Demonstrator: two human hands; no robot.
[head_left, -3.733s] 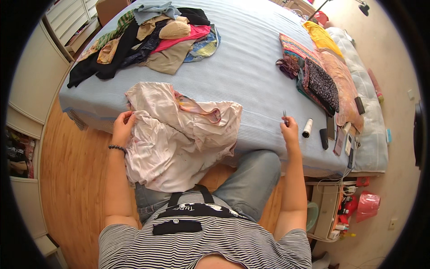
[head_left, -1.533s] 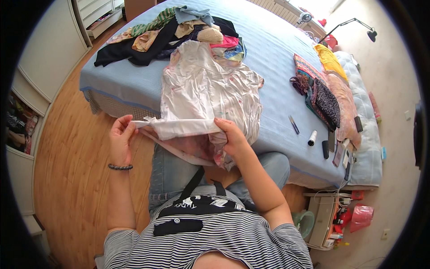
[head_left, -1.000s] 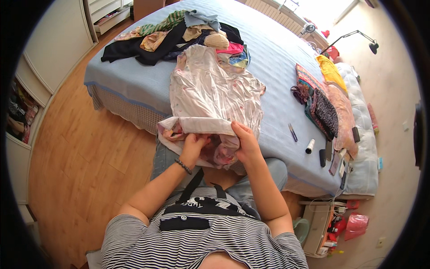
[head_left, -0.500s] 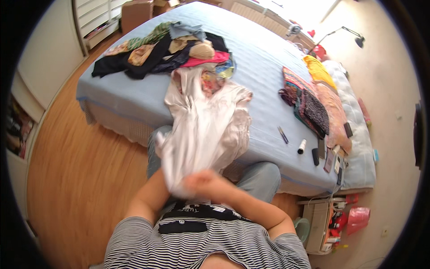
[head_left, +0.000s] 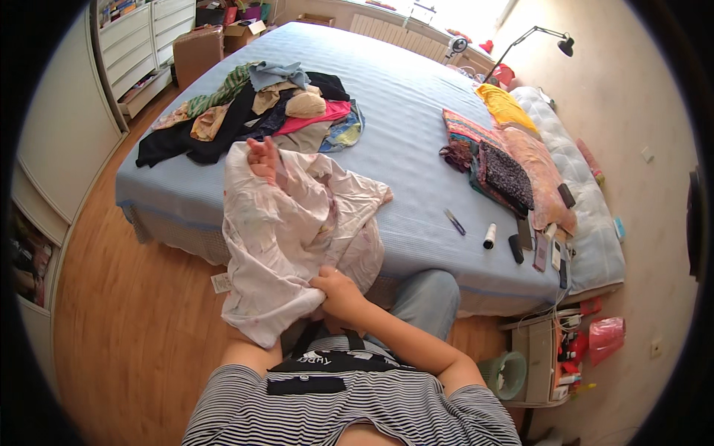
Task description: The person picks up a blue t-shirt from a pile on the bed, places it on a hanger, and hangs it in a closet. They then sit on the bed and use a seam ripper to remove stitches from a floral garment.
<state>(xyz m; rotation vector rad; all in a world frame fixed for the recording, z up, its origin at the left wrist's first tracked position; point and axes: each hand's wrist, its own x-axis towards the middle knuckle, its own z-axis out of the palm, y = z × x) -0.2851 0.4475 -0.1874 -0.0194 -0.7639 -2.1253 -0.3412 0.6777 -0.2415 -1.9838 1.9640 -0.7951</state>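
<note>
A whitish garment with small coloured marks [head_left: 275, 245] covers my left forearm and spreads over my lap and the bed's near edge. A small white tag [head_left: 221, 282] sticks out at its left side. My left arm runs up inside the cloth, and my left hand [head_left: 263, 160] pokes out at its far end, fingers apart and holding nothing that shows. Lower down, my right hand [head_left: 340, 295] is closed on the garment's near edge, pinching the fabric. Just beyond my left hand lies a heap of mixed clothes [head_left: 253, 104], with black, pink, green and beige pieces.
The bed has a light blue cover [head_left: 401, 149]. On its right are folded dark patterned clothes [head_left: 502, 175], a pink pillow [head_left: 539, 175], a pen [head_left: 455, 222], a white bottle [head_left: 490, 236] and phones. A green basket [head_left: 509, 375] stands low at the right.
My left arm has pushed forward through the garment, and its hand now shows at the far end. The cloth has spread out and shifted left. My right hand grips its near edge.
</note>
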